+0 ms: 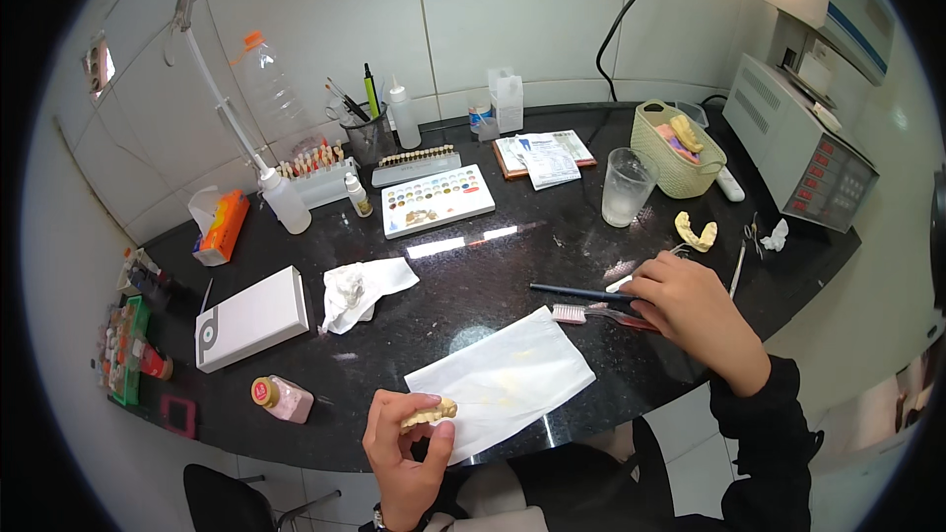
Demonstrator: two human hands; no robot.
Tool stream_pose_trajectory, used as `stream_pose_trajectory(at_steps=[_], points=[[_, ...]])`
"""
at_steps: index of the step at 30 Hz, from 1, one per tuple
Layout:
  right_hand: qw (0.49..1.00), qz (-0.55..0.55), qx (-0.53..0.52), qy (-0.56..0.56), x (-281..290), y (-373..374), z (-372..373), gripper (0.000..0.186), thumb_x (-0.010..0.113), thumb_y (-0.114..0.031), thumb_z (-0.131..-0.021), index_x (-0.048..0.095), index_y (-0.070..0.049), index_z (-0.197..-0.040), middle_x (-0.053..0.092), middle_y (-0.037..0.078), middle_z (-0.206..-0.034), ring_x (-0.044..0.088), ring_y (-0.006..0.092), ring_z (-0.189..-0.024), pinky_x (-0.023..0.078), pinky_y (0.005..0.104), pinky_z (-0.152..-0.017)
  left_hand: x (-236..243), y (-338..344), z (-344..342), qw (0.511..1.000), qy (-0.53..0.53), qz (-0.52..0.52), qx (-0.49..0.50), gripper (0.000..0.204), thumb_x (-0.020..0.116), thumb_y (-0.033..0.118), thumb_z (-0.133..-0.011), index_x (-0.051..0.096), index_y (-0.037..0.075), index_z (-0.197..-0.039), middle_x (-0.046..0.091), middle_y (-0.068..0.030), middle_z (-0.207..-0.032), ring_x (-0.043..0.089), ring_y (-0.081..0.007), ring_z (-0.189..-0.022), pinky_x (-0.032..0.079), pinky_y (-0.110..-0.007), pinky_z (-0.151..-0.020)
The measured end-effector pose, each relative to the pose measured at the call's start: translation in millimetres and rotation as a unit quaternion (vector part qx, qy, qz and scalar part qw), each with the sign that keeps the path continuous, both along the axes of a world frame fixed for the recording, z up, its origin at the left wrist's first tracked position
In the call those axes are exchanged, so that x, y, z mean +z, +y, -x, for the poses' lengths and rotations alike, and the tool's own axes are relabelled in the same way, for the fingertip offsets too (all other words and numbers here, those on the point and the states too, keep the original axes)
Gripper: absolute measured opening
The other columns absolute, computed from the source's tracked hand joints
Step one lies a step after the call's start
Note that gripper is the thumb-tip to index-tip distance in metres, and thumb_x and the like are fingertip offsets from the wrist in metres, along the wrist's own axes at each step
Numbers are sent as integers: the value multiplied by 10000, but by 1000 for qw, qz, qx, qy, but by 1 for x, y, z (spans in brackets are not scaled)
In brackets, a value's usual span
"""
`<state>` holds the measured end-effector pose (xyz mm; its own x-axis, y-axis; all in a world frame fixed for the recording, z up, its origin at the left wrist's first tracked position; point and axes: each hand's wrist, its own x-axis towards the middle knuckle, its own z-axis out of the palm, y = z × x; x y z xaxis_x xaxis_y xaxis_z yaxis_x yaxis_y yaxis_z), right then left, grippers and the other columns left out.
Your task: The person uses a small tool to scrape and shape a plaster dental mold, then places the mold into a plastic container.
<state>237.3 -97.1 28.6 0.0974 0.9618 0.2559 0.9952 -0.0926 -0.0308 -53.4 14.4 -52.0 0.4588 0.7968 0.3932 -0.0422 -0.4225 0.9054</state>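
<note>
My left hand (409, 453) grips a cream dental cast (430, 412) between thumb and fingers, over the lower left part of a white paper sheet (522, 365). Toward the right, my right hand (690, 310) has its fingers bent down among several slim tools; what they grip is hidden. A dark slim handle (581, 291) lies by the fingertips, a toothbrush (570, 313) just below it. A second cream cast (696, 236) sits behind the hand, beside metal instruments (738, 271).
Along the back stand a glass (629, 192), basket (678, 177), palette (437, 212), bottles (286, 207) and shade guides (414, 172). At right is a boxy machine (778, 138). A white box (246, 325), crumpled tissue (360, 291) and jar (281, 402) lie left. A chair (222, 502) stands below.
</note>
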Motion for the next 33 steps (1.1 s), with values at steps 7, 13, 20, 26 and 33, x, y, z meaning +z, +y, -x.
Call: stream_pose_trajectory(at_steps=[7, 13, 20, 26, 33], points=[[999, 38, 6, -26, -14, 19, -11, 108, 659, -97, -743, 597, -46, -814, 580, 65, -816, 574, 245, -778, 468, 361, -677, -3, -4, 0, 1000, -16, 4, 17, 219, 599, 1, -802, 526, -4, -1009, 433, -83, -944, 547, -129, -748, 502, -230, -523], [997, 53, 0, -56, -14, 25, -7, 111, 638, -120, -760, 582, -43, -816, 576, 77, -788, 583, 258, -757, 477, 370, -669, 2, -5, -1, 1000, -11, 14, 19, 228, 608, -9, -787, 547, 5, -1007, 448, -88, -941, 557, -133, -769, 513, -224, -554], [999, 36, 38, 12, 0, 40, -15, 136, 623, -120, -761, 542, -20, -807, 566, 118, -742, 590, 298, -686, 465, 385, -623, 6, 0, 3, 1000, 8, -18, 4, 224, 626, 6, -776, 568, 11, -993, 468, -85, -929, 566, -125, -786, 522, -212, -607], [992, 22, -29, 120, -3, 111, -28, 192, 635, -157, -771, 603, 28, -730, 619, 170, -685, 631, 315, -679, 502, 392, -642, 7, -2, 5, 1000, 4, -6, -12, 237, 637, 18, -777, 566, 13, -1003, 472, -85, -936, 571, -130, -800, 519, -211, -613], [940, 213, -120, 239, -18, 183, -41, 315, 669, -252, -815, 615, 52, -750, 648, 128, -665, 640, 180, -526, 517, 294, -486, 2, 0, 5, 1000, -18, -17, 15, 229, 666, -6, -760, 608, 11, -980, 529, -108, -902, 589, -126, -747, 514, -204, -572]])
